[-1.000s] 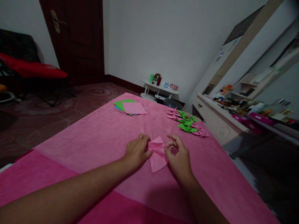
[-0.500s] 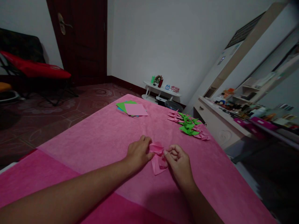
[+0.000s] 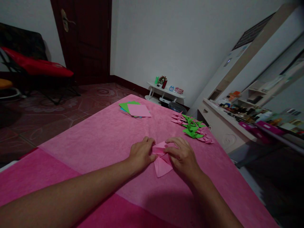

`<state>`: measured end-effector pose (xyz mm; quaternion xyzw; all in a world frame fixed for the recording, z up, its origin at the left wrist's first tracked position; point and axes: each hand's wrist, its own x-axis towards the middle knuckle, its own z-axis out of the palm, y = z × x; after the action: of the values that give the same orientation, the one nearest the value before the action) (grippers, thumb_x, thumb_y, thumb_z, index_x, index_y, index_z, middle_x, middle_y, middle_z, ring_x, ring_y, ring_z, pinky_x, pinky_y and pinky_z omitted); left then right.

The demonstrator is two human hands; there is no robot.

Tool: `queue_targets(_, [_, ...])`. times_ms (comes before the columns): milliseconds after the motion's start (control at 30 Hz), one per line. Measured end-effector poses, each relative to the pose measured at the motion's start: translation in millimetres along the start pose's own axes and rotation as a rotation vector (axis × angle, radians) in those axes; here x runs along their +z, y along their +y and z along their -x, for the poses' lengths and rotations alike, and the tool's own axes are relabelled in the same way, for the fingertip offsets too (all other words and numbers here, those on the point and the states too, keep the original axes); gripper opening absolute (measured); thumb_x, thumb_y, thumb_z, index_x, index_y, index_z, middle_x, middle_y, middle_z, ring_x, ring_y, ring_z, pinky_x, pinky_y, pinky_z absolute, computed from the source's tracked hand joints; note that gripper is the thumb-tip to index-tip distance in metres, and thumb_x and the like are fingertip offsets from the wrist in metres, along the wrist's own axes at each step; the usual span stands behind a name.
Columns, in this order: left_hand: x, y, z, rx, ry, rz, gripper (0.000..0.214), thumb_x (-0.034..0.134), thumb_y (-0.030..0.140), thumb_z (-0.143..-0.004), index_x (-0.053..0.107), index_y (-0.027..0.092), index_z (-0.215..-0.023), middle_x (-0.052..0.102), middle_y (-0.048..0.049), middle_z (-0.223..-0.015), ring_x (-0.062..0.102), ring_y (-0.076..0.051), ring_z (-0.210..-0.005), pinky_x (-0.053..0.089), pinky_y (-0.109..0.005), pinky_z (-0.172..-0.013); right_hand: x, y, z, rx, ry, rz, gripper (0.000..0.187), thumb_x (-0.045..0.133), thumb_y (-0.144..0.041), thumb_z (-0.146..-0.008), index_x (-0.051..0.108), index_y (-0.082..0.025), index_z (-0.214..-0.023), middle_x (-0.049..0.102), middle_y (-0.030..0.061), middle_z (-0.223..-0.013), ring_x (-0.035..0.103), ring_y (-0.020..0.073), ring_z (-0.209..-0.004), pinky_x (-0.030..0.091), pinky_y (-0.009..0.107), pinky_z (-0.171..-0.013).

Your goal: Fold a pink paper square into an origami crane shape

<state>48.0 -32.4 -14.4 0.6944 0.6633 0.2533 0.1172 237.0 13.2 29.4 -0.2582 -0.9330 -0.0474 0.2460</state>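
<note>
Head view, and coloured sheets point(image 3: 139, 110) lie stacked at 11 o'clock, folded figures in pink and green point(image 3: 191, 130) bunch at 1, and at 3 the right hand point(image 3: 182, 155), fingers half-curled over the folded pink paper point(image 3: 162, 167), hides that side; pinching or not, I can't tell. At 9 the left hand point(image 3: 142, 152), half-closed, holds the other edge. Between them, on the pink cover point(image 3: 99, 139), the paper sits creased, a fold crossing its middle, tapering to a point at 6.

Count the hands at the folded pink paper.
2: the left hand is at the left edge of the folded pink paper, and the right hand is over its right side. No others show.
</note>
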Motion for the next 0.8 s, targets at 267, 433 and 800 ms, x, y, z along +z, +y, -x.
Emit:
queue_targets(267, [1.7,-1.5,-0.6,0.014,0.008,-0.013,0.04,0.064,0.041,-0.073,0.051,0.027,-0.108,0.058,-0.0011,-0.103,0.06,-0.019,-0.086,0.041,-0.028,-0.063,0.0,7.7,-8.2,-0.077,-0.132,0.049,0.011,0.054,-0.01,-0.083,0.062,-0.016,-0.08,0.063,0.0043,-0.081,0.051,0.0182,-0.081,0.034,0.033,-0.077])
queue_targets(433, [2.0,-1.9,-1.4,0.007,0.005,-0.033,0.038,0.063,0.04,-0.072,0.052,0.028,-0.105,0.058,-0.0008,-0.103,0.061,-0.02,-0.084,0.041,-0.028,-0.061,9.8,13.3,-9.1,-0.085,-0.065,0.034,0.009,0.057,-0.016,-0.084,0.06,-0.017,-0.075,0.061,0.0036,-0.072,0.05,0.018,-0.074,0.034,0.033,-0.076])
queue_targets(800, [1.3,-1.6,-1.8,-0.008,-0.005,-0.03,0.038,0.063,0.04,-0.07,0.052,0.028,-0.105,0.058,-0.0002,-0.103,0.062,-0.021,-0.084,0.042,-0.029,-0.062,17.2,6.1,-5.5,0.14,0.112,-0.255,0.011,0.059,-0.009,-0.077,0.06,-0.02,-0.073,0.06,0.0008,-0.07,0.054,0.0176,-0.072,0.041,0.033,-0.076])
